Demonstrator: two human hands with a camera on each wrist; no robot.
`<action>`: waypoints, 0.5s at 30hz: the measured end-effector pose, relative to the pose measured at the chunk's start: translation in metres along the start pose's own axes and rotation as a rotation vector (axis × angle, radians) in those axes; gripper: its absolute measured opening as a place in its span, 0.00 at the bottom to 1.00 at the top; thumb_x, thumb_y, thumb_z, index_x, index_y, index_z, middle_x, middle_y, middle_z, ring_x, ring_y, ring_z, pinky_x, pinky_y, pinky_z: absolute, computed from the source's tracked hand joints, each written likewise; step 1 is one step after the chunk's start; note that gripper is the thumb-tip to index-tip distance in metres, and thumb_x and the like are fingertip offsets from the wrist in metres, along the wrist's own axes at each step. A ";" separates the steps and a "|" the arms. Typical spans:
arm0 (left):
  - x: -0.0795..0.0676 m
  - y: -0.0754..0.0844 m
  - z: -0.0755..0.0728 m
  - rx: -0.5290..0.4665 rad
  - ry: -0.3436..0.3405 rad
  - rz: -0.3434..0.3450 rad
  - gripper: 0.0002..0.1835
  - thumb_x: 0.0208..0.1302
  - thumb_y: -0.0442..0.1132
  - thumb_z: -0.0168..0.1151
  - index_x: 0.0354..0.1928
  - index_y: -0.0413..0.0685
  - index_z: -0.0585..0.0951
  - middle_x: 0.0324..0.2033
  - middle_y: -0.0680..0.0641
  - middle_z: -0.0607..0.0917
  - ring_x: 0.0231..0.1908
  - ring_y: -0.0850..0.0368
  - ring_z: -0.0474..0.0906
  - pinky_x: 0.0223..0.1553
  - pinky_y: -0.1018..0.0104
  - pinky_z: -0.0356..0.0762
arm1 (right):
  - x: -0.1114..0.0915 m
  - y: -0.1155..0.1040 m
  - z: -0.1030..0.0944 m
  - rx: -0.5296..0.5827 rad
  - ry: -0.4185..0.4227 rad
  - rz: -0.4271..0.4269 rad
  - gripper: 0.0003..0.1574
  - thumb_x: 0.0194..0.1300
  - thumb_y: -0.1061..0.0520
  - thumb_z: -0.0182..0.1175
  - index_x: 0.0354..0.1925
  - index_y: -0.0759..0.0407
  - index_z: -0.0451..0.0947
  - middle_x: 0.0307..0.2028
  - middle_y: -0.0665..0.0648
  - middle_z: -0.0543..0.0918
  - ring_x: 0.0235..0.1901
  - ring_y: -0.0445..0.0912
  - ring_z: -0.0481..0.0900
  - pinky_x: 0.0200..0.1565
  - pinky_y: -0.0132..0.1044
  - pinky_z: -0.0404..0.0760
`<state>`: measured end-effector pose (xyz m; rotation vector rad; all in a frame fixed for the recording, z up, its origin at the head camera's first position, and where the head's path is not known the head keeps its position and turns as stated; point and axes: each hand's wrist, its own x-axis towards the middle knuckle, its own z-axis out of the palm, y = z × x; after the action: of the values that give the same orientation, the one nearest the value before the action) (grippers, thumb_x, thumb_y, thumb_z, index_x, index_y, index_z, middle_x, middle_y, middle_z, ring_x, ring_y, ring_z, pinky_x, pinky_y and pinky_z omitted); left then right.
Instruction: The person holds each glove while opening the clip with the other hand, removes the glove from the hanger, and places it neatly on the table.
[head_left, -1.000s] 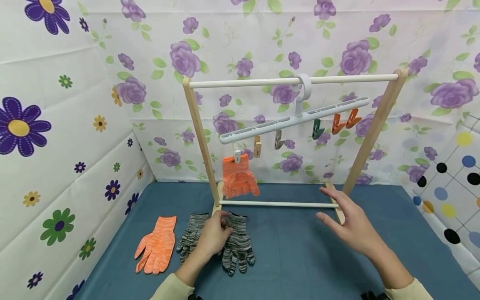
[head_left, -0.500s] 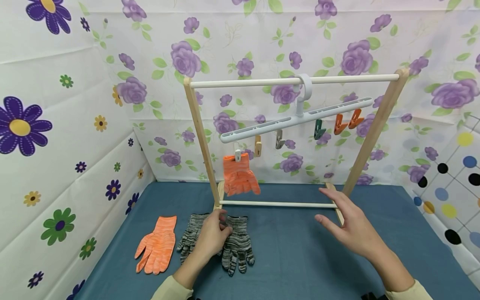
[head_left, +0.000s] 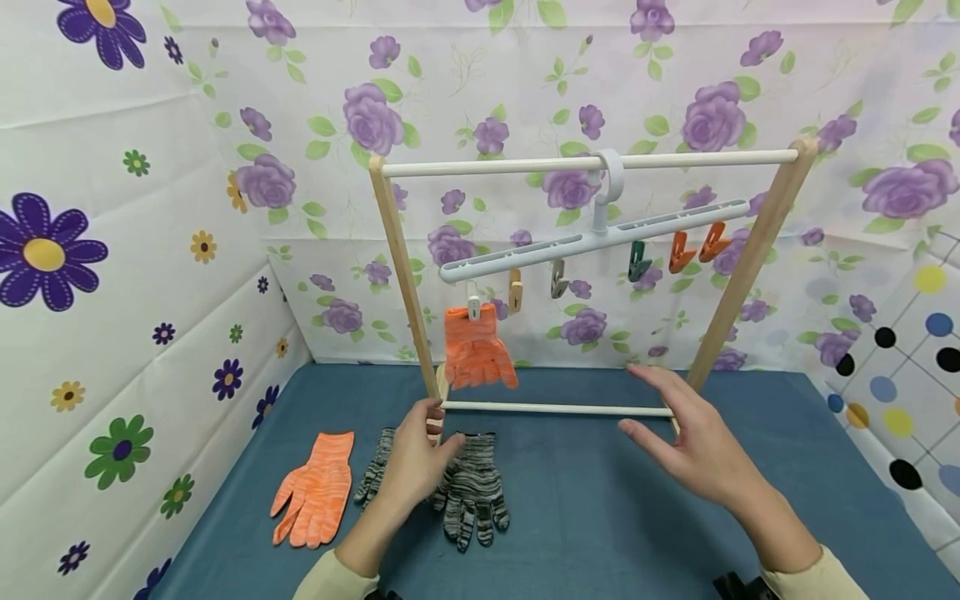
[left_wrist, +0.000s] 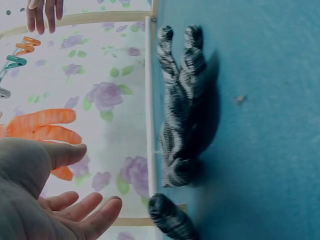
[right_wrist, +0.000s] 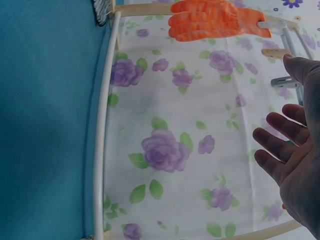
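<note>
My left hand (head_left: 416,454) hovers above two black-and-grey striped gloves, fingers loosely bent and holding nothing. The right-hand striped glove (head_left: 476,492) shows mostly; the other striped glove (head_left: 372,471) is partly hidden behind my hand. My right hand (head_left: 693,442), fingers spread, is held in the air near the rack's right foot and grips nothing. An orange glove (head_left: 480,354) hangs by its cuff from a white clothespin (head_left: 473,302) on the grey hanger (head_left: 540,250). A second orange glove (head_left: 318,492) lies flat on the blue cloth at the left.
The hanger hooks over the white top rod (head_left: 487,167) of a wooden rack (head_left: 750,267). Along it hang a tan clothespin (head_left: 515,292), a grey one (head_left: 558,280), a green one (head_left: 639,262) and two orange clothespins (head_left: 680,252). A white lower rod (head_left: 555,408) spans the base.
My left hand has lifted slightly up and left, its thumb and fingers spreading apart. My right hand has shifted a little left. The hanger has tipped slightly, its left end rising.
</note>
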<state>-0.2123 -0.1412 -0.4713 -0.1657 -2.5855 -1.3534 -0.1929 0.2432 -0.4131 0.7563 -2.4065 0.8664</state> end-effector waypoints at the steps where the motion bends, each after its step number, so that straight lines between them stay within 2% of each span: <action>1: 0.001 0.001 -0.001 0.003 0.006 0.005 0.34 0.69 0.38 0.75 0.72 0.36 0.71 0.58 0.40 0.81 0.53 0.41 0.81 0.49 0.47 0.83 | 0.002 -0.001 0.000 0.001 0.000 -0.004 0.53 0.65 0.58 0.78 0.81 0.44 0.63 0.74 0.53 0.72 0.72 0.52 0.71 0.62 0.59 0.76; 10: 0.007 0.018 -0.013 -0.041 0.038 0.031 0.38 0.69 0.43 0.75 0.75 0.38 0.69 0.64 0.37 0.78 0.59 0.38 0.79 0.57 0.42 0.80 | 0.018 -0.017 -0.001 0.030 0.005 -0.046 0.52 0.66 0.59 0.76 0.81 0.45 0.64 0.74 0.54 0.72 0.72 0.52 0.71 0.63 0.61 0.74; 15: 0.011 0.029 -0.021 -0.060 0.071 0.085 0.38 0.69 0.44 0.75 0.75 0.42 0.69 0.65 0.40 0.77 0.61 0.40 0.79 0.58 0.41 0.79 | 0.030 -0.028 0.000 0.072 0.004 -0.078 0.52 0.67 0.60 0.76 0.81 0.45 0.63 0.75 0.51 0.71 0.73 0.50 0.70 0.64 0.59 0.74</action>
<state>-0.2142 -0.1419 -0.4342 -0.2310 -2.4530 -1.3813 -0.1973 0.2155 -0.3837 0.8687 -2.3371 0.9257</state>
